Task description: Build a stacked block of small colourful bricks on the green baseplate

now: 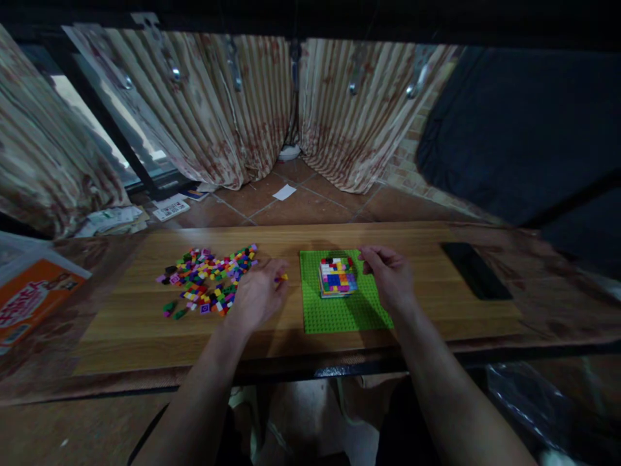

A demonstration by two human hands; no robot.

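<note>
My left hand (259,291) is just right of a loose pile of colourful toy building bricks (213,272). Its fingers are curled around a small yellow brick (283,277) with a darker bit beside it. On a green studded baseplate (320,320) stands a low square block built from many-coloured bricks (338,278), with white, red, blue and orange pieces on top. My right hand (388,272) hovers over the plate's upper right edge, apart from the block. Its thumb and finger are pinched together; whatever may be between them is too small to make out.
A wooden board (272,343) lies under everything. To the right rests a black phone-like slab (475,270). An orange-labelled plastic tub (36,298) stands at far left. Papers (114,220) lie behind it, and striped curtains (252,116) hang beyond.
</note>
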